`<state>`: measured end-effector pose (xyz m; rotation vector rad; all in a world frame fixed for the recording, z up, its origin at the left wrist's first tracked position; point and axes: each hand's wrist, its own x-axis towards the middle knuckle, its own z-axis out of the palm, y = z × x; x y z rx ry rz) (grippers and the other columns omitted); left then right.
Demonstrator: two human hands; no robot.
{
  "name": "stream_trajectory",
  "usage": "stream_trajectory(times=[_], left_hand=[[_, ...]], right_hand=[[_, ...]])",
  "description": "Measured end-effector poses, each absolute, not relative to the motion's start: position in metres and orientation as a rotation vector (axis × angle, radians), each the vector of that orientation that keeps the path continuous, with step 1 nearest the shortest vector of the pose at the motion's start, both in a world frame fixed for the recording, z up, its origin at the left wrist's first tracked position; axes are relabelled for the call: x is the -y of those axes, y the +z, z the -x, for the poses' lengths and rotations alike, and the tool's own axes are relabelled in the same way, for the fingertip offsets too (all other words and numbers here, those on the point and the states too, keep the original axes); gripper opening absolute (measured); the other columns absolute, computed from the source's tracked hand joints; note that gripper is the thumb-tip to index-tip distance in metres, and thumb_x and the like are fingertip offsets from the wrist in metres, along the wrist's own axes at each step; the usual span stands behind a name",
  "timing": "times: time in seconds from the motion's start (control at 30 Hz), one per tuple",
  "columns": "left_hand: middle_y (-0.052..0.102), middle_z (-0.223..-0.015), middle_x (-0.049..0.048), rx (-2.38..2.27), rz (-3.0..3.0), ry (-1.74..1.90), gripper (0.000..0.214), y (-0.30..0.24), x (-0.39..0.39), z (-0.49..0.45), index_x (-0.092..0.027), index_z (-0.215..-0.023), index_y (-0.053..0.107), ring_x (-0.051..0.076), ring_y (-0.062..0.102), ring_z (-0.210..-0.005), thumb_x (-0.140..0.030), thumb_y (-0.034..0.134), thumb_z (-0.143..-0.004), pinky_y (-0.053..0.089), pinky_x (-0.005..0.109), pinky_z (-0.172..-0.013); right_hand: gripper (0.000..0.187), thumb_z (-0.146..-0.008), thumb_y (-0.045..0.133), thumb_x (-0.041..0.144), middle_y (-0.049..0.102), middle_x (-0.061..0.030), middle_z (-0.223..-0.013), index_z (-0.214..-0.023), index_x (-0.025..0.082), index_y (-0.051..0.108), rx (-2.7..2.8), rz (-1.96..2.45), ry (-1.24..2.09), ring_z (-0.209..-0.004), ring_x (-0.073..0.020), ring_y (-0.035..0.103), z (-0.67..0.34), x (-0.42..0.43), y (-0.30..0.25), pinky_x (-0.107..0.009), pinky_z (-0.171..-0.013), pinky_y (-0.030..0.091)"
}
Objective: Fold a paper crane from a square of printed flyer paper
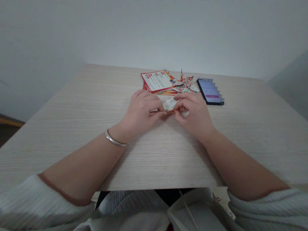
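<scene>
My left hand (141, 111) and my right hand (194, 112) meet over the middle of a light wooden table (88, 123). Both pinch a small folded piece of printed paper (170, 104), white with red and orange edges, which lies flat between them. The fingers of both hands are closed on its edges. A silver bangle (115, 140) circles my left wrist.
Behind the hands lies a stack of red and white printed sheets (157, 81), with a few folded paper figures (186, 83) beside it. A dark phone (209, 91) with a lit screen lies to their right. White walls close the far side.
</scene>
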<state>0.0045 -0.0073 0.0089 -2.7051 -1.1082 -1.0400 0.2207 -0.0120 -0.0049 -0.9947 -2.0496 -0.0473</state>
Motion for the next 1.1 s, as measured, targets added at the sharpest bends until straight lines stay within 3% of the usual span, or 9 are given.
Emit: stream_trajectory(times=[0.33,0.63,0.8,0.9,1.1], left_hand=[[0.070,-0.076,0.0024,1.130,2.681,-1.040,0.024,0.007,0.005,-0.003,-0.022,-0.072,0.066,0.021,0.062,-0.084,-0.035,0.067,-0.093,0.042,0.039,-0.084],[0.071,-0.086,0.0040,1.162,2.653,-1.075,0.008,0.003,0.000,0.000,-0.021,-0.081,0.067,0.023,0.063,-0.090,-0.022,0.065,-0.089,0.046,0.039,-0.084],[0.069,-0.118,0.0071,1.177,2.579,-1.196,0.012,-0.004,-0.003,0.002,-0.025,-0.087,0.074,0.025,0.058,-0.114,-0.019,0.065,-0.091,0.045,0.047,-0.103],[0.055,-0.146,0.0068,1.239,2.532,-1.241,0.011,-0.006,-0.004,0.003,-0.026,-0.086,0.077,0.031,0.047,-0.135,-0.020,0.068,-0.089,0.039,0.056,-0.113],[0.041,-0.161,0.0054,1.176,2.623,-1.179,0.008,-0.005,-0.004,0.002,-0.024,-0.085,0.077,0.035,0.035,-0.149,-0.018,0.072,-0.086,0.034,0.057,-0.121]], right_hand=[[0.015,-0.076,0.064,0.011,0.076,-0.0065,-0.116,-0.080,0.025,0.064,2.036,0.928,-0.017,-0.112,-0.0280,0.068,-0.223,0.010,-0.006,-0.050,-0.103,0.047],[0.024,-0.083,0.062,0.022,0.071,-0.0105,-0.115,-0.107,0.023,0.065,1.645,1.195,0.253,-0.105,-0.0255,0.067,-0.236,-0.009,-0.020,-0.047,-0.091,0.056],[0.037,-0.082,0.070,0.033,0.069,-0.0126,-0.127,-0.117,0.023,0.062,1.556,1.214,0.610,-0.111,-0.0257,0.067,-0.232,-0.012,-0.025,-0.046,-0.092,0.060],[0.049,-0.080,0.075,0.038,0.068,-0.0117,-0.132,-0.125,0.026,0.058,1.471,1.172,0.780,-0.113,-0.0263,0.068,-0.230,-0.013,-0.028,-0.049,-0.097,0.060],[0.052,-0.074,0.078,0.036,0.071,-0.0072,-0.126,-0.121,0.029,0.057,1.176,1.162,1.046,-0.115,-0.0271,0.070,-0.225,-0.016,-0.028,-0.051,-0.100,0.061]])
